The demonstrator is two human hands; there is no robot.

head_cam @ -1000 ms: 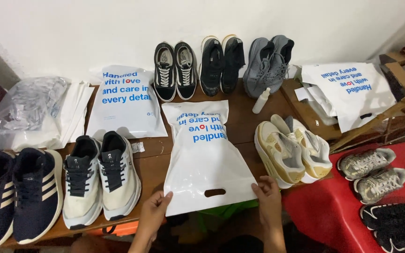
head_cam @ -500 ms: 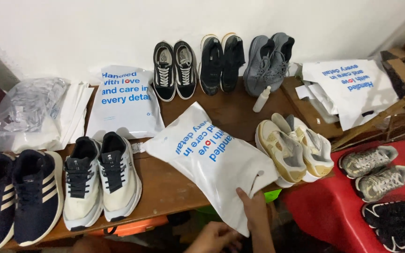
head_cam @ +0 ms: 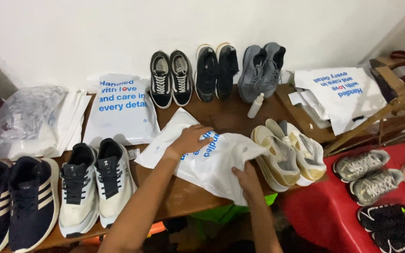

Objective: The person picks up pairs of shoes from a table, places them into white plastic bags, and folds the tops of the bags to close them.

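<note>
Brown wooden table [head_cam: 221,119] against a white wall [head_cam: 118,33]; from my remote view both hands work one white plastic bag with blue print [head_cam: 207,161], lying crumpled and slanted at the table's middle front. My left hand [head_cam: 191,139] rests flat and open on its upper part; my right hand [head_cam: 248,178] pinches its lower edge. Going left to right I count six pairs of shoes on the table: navy [head_cam: 15,201], white [head_cam: 94,185], black-and-white [head_cam: 170,77], black [head_cam: 216,70], grey [head_cam: 261,70], cream [head_cam: 289,154].
</note>
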